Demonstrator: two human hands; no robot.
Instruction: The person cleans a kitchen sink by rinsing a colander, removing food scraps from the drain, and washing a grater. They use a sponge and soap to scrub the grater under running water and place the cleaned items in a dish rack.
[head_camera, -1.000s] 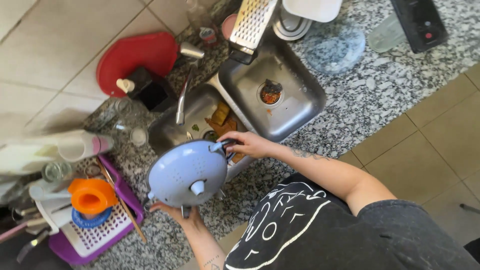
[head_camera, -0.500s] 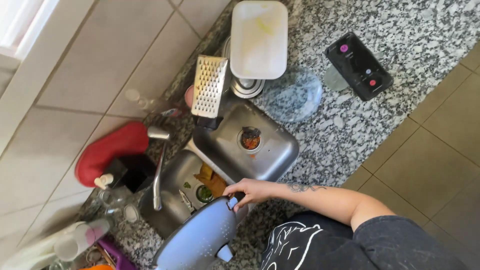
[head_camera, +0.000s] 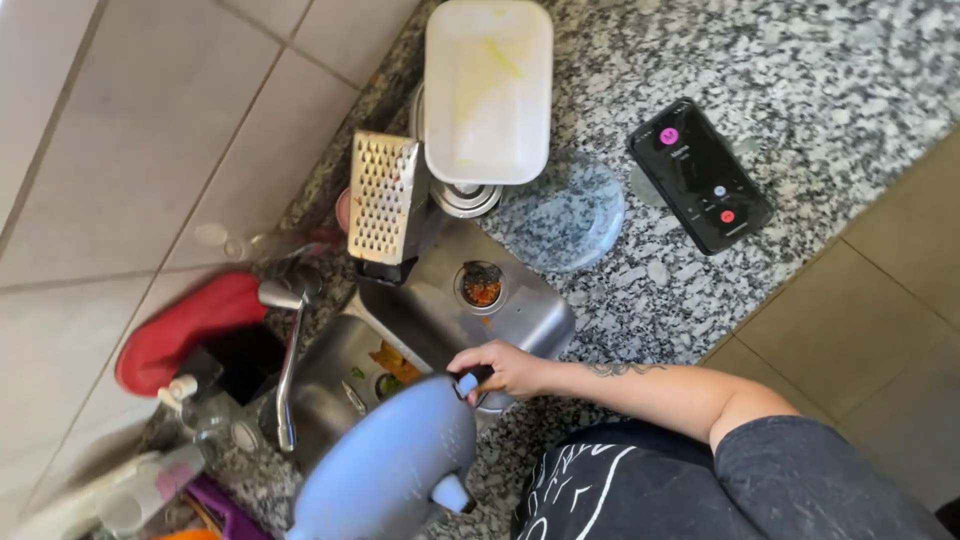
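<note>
Blue-grey pot lid (head_camera: 385, 465), round and pale with a knob on its top face, was held tilted over the near edge of the steel sink (head_camera: 520, 315), its lower rim running out of the bottom of the view. The person's right hand (head_camera: 500, 368) was closed around a small handle tab at the lid's upper edge, fingers curled tight on it and thumb pressed alongside, the forearm reaching in from the right. The left hand could not be seen. Behind the lid, the sink's left basin held food scraps, and the right basin's drain (head_camera: 482, 285) showed orange bits in its strainer. A chrome tap (head_camera: 288, 360) stood at the left of the basins. A metal grater (head_camera: 383, 205) leaned at the sink's far rim, just beside a white rectangular container (head_camera: 488, 90) resting upside down on a steel pot. A clear glass lid (head_camera: 565, 215) lay flat on the speckled granite counter (head_camera: 820, 70), and a black phone (head_camera: 700, 175) with a lit screen lay farther right. A red mitt (head_camera: 175, 325) lay against the tiled wall at left.
</note>
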